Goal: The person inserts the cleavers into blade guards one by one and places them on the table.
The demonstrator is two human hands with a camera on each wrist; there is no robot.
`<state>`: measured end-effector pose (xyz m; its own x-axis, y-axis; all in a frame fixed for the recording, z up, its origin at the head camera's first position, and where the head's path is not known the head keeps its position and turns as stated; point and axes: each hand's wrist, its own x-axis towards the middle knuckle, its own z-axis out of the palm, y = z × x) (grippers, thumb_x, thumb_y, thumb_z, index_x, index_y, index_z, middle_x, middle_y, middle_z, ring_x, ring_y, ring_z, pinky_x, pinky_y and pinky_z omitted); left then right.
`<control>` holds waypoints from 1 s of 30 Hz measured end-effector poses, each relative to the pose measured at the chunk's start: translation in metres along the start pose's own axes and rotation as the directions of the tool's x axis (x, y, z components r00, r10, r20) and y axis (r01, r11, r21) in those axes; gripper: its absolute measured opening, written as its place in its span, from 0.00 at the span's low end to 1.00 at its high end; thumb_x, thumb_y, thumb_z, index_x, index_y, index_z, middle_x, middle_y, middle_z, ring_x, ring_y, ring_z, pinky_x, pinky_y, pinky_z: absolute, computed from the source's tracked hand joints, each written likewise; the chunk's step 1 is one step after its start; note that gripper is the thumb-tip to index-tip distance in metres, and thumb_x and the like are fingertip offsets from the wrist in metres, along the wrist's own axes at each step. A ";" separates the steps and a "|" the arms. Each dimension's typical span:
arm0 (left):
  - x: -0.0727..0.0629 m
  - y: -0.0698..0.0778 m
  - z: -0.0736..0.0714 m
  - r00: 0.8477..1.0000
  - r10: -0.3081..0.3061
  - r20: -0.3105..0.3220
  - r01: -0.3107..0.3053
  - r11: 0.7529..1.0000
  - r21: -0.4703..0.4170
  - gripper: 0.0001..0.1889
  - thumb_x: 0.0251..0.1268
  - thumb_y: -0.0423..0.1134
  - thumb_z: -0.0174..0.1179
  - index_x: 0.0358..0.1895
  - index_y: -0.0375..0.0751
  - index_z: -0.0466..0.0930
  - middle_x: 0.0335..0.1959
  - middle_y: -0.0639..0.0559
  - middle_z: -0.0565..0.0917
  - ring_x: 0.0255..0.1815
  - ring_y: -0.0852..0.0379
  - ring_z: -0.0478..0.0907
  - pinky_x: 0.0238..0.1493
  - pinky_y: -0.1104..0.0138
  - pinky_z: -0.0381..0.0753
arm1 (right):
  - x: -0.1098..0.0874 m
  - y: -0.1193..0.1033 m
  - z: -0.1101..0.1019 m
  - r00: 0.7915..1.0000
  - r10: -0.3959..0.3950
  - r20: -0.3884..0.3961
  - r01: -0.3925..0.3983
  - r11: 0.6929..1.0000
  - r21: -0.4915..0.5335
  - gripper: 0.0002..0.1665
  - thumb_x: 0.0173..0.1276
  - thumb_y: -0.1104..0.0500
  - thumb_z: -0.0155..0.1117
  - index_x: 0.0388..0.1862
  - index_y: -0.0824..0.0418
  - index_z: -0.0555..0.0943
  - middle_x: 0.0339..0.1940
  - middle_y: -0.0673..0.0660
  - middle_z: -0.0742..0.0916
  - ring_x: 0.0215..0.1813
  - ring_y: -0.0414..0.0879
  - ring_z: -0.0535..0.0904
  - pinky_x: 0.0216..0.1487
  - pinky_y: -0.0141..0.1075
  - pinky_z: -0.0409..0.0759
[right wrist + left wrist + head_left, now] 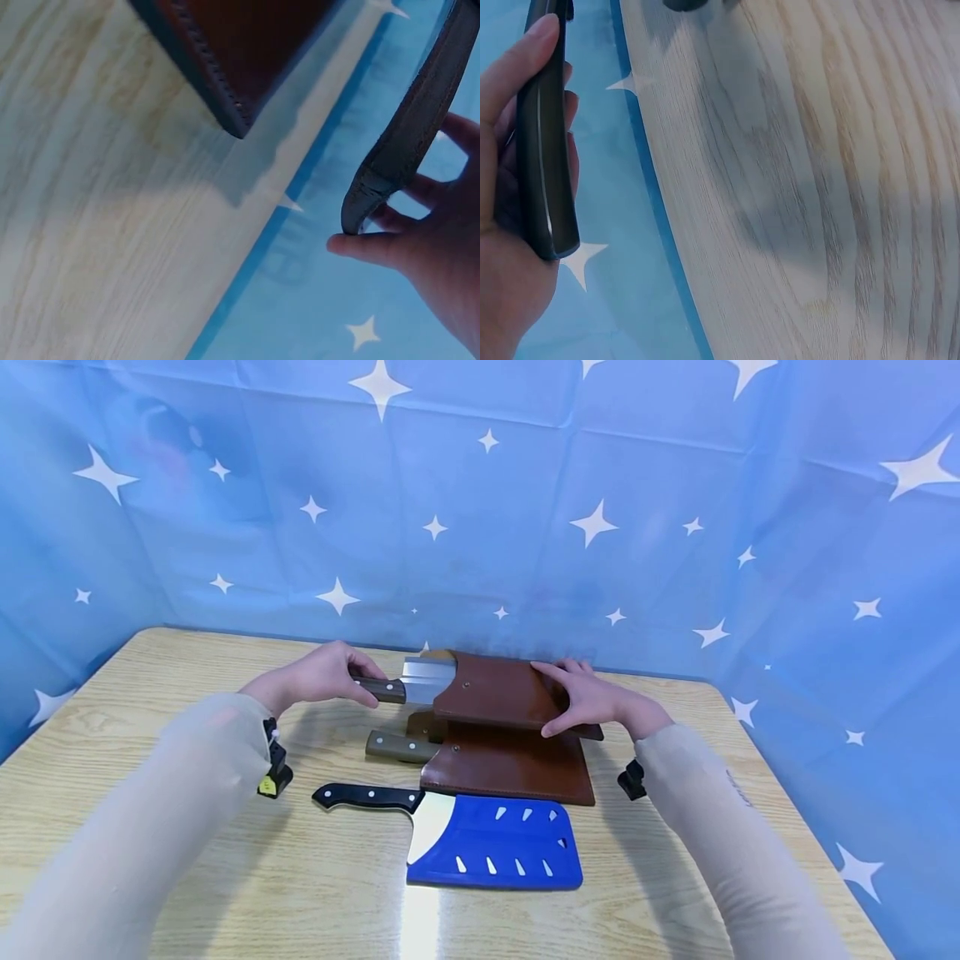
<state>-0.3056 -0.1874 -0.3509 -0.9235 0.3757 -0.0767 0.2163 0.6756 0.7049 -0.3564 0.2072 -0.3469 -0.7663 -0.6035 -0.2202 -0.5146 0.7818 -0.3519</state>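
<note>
In the head view my left hand [318, 675] grips the dark wooden handle of a cleaver [426, 680]. The cleaver's blade shows bare near the handle, and the rest is hidden inside a brown leather sheath [491, 687]. At the sheath's far end, my right hand [592, 697] holds it between thumb and fingers. Both are raised off the table. The left wrist view shows the handle [546, 157] lying across the palm, thumb on top. From the right wrist, the sheath's edge [409, 120] appears side-on, pinched by thumb and fingers.
A second cleaver [401, 747] lies in its own brown sheath [510, 768], partly under the raised one. Closer to me rests a black-handled cleaver [367, 795] in a blue slotted blade guard [498, 847]. A star-patterned blue cloth [525, 560] hangs behind the wooden table [225, 660].
</note>
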 end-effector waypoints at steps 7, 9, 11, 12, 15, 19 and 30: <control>0.006 0.006 0.003 0.999 0.041 -0.008 -0.041 0.999 -0.026 0.16 0.46 0.35 0.71 0.43 0.38 0.85 0.40 0.45 0.86 0.36 0.56 0.79 0.41 0.66 0.75 | 0.004 -0.006 -0.004 1.000 0.012 -0.001 -0.012 1.000 -0.005 0.63 0.48 0.38 0.72 0.76 0.51 0.47 0.72 0.65 0.55 0.69 0.62 0.47 0.62 0.63 0.59; 0.007 0.008 0.004 0.999 0.045 -0.009 -0.045 0.998 -0.031 0.16 0.47 0.34 0.71 0.43 0.37 0.85 0.40 0.45 0.86 0.36 0.56 0.79 0.41 0.66 0.75 | 0.005 -0.010 -0.006 1.000 0.006 0.000 -0.006 1.000 -0.010 0.63 0.48 0.38 0.72 0.76 0.51 0.47 0.72 0.65 0.56 0.69 0.62 0.47 0.62 0.63 0.58; 0.008 0.010 0.004 0.999 0.049 -0.008 -0.049 0.998 -0.037 0.16 0.47 0.34 0.70 0.43 0.37 0.85 0.41 0.44 0.85 0.37 0.56 0.79 0.41 0.66 0.75 | 0.006 -0.013 -0.008 1.000 0.001 0.000 -0.001 1.000 -0.017 0.63 0.49 0.38 0.71 0.76 0.50 0.47 0.72 0.65 0.56 0.69 0.62 0.47 0.62 0.64 0.58; 0.009 0.012 0.004 0.999 0.048 -0.009 -0.048 0.998 -0.041 0.16 0.48 0.34 0.70 0.43 0.37 0.85 0.41 0.44 0.85 0.37 0.56 0.79 0.40 0.66 0.76 | 0.007 -0.014 -0.008 1.000 -0.004 -0.002 0.004 1.000 -0.020 0.63 0.49 0.38 0.71 0.76 0.51 0.47 0.71 0.65 0.56 0.69 0.62 0.47 0.62 0.64 0.58; 0.009 0.014 0.004 0.999 0.047 -0.008 -0.048 0.998 -0.038 0.16 0.48 0.35 0.71 0.44 0.38 0.84 0.42 0.43 0.85 0.37 0.55 0.79 0.40 0.66 0.76 | 0.008 -0.017 -0.011 1.000 -0.008 -0.003 0.008 1.000 -0.031 0.63 0.48 0.37 0.71 0.76 0.51 0.47 0.71 0.65 0.56 0.68 0.61 0.48 0.62 0.63 0.59; 0.010 0.017 0.004 0.999 0.044 -0.007 -0.045 0.999 -0.027 0.16 0.48 0.35 0.71 0.44 0.38 0.84 0.43 0.43 0.84 0.38 0.55 0.78 0.40 0.66 0.75 | 0.008 -0.018 -0.013 1.000 -0.010 -0.008 0.009 0.999 -0.041 0.64 0.48 0.37 0.72 0.76 0.52 0.48 0.70 0.64 0.58 0.67 0.60 0.49 0.61 0.62 0.60; 0.013 0.023 0.004 0.997 0.077 -0.002 -0.077 0.997 -0.015 0.17 0.49 0.36 0.70 0.44 0.37 0.84 0.42 0.44 0.84 0.36 0.55 0.78 0.40 0.66 0.75 | 0.005 -0.022 -0.015 0.999 -0.031 -0.008 0.031 0.999 -0.023 0.63 0.47 0.39 0.73 0.76 0.52 0.49 0.70 0.63 0.59 0.66 0.59 0.50 0.61 0.60 0.61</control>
<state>-0.3116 -0.1647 -0.3382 -0.9047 0.4254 -0.0214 0.2817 0.6353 0.7190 -0.3544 0.1892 -0.3269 -0.7528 -0.6264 -0.2021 -0.5470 0.7662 -0.3373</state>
